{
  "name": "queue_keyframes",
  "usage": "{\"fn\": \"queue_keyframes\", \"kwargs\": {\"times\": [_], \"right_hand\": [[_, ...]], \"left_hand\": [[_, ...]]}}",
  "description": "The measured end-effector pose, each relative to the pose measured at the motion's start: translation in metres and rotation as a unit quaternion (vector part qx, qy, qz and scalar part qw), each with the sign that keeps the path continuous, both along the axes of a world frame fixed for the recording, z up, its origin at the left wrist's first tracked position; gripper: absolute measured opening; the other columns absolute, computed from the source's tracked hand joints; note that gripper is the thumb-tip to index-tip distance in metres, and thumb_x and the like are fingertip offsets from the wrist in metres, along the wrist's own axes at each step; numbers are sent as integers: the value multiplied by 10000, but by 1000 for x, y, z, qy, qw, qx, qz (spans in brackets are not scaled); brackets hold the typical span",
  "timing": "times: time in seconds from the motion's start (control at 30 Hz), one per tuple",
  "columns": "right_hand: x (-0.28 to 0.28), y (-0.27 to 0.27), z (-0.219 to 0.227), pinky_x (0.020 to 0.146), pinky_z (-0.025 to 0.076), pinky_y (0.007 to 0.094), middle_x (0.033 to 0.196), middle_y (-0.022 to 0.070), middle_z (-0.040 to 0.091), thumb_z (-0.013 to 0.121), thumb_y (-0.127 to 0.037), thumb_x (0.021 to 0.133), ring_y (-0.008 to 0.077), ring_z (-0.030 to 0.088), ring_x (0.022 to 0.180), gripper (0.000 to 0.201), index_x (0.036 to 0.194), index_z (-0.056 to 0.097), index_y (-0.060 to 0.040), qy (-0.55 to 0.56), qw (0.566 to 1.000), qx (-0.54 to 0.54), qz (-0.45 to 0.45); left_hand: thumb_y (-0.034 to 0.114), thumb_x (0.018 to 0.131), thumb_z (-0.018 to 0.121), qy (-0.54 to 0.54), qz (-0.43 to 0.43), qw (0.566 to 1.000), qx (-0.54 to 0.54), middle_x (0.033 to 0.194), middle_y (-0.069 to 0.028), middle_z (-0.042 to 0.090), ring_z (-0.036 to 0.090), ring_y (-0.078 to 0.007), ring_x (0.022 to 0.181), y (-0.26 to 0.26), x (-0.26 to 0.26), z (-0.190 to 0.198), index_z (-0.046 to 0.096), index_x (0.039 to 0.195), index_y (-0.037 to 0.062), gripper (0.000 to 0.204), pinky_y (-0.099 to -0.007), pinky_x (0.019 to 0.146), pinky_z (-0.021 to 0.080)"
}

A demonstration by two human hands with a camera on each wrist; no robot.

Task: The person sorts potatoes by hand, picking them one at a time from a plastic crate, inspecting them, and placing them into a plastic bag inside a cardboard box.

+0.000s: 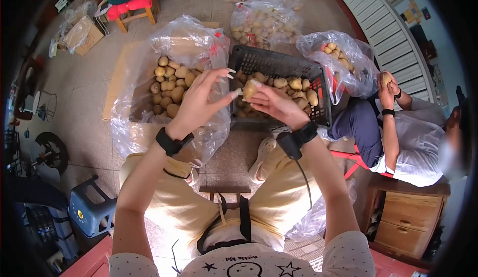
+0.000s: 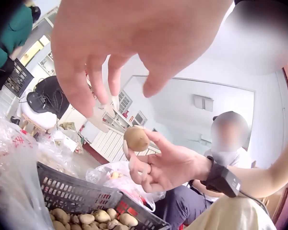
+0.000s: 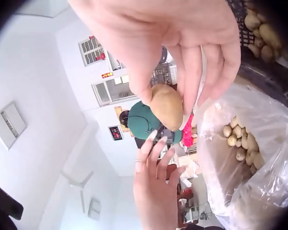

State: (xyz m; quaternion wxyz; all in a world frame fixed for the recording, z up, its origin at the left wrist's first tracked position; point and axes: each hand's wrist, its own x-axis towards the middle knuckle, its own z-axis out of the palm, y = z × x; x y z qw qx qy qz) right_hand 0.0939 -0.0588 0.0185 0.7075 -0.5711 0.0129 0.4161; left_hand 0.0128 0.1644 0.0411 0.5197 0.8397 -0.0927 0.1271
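Note:
My right hand (image 1: pixel 280 105) pinches a potato (image 1: pixel 250 89) between thumb and fingers, above the black crate (image 1: pixel 324 95). In the right wrist view that potato (image 3: pixel 166 106) looks smooth and light brown. My left hand (image 1: pixel 200 95) is held just left of it, its fingers spread and relaxed, with nothing in them. The left wrist view shows a gap between the left hand (image 2: pixel 134 43) and the potato (image 2: pixel 137 139). Beneath the hands, the crate holds many potatoes (image 1: pixel 280 83). To the left, more potatoes (image 1: pixel 174 84) lie in a clear plastic bag (image 1: pixel 127 103).
Two more clear bags of potatoes, a far one (image 1: pixel 266 15) and a right one (image 1: pixel 366 73), stand beyond the crate. At the right a seated person (image 1: pixel 413 132) holds a potato. A blue stool (image 1: pixel 89 207) and a wooden cabinet (image 1: pixel 406 222) flank my seat.

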Motion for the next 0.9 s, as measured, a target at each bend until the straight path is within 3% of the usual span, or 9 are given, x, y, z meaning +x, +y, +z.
{"fn": "queue_keyframes", "kwargs": {"times": [0.07,0.17,0.33,0.63,0.73,0.8,0.9], "right_hand": [[-3,6,-4,915,459,281,1140,114,598,624,-404,873,190,582,1071,523,1202,526,-9,-5,1000,2,17],[-5,11,-15,930,447,289,1162,110,583,581,-407,902,188,557,1106,512,1229,502,-22,42,998,3,42],[-5,8,-32,940,436,297,1194,107,559,558,-388,921,189,536,1129,459,1208,501,-34,82,994,28,63],[-15,17,-54,945,435,329,1147,62,521,495,-365,956,180,535,1050,405,1202,475,-44,164,974,131,86],[-21,23,-51,945,435,339,1144,64,511,474,-366,965,190,536,1051,407,1200,466,-34,179,970,135,97],[-24,24,-46,936,421,323,1082,25,579,385,-392,991,154,526,1050,390,1164,510,-66,190,969,127,94],[-27,26,-37,917,440,326,1073,42,581,400,-422,978,169,548,1009,430,1140,525,-43,172,976,101,83]], "left_hand": [[159,728,750,-54,-26,997,49,1145,-104,560,532,-295,1084,2,-1,-2,457,1291,80,640,-364,906,431],[121,700,769,-30,-76,993,80,1275,-101,511,470,-267,1191,3,-1,-6,413,1341,84,735,-351,986,380],[118,694,768,23,-120,987,99,1279,-119,525,478,-288,1187,-1,2,-20,449,1314,75,698,-371,999,371],[97,733,733,79,-108,990,47,1149,-136,595,575,-278,1055,-6,3,-24,506,1266,61,581,-338,912,440],[107,728,737,60,-99,990,82,1107,-138,607,590,-271,1020,-3,3,-26,540,1227,53,539,-340,866,460],[125,731,728,49,-86,986,135,1089,-137,614,601,-278,975,-1,4,-23,556,1198,47,504,-341,812,479],[169,732,723,34,-70,977,199,1034,-125,621,601,-287,933,-4,4,-13,571,1150,43,463,-354,758,487]]}}
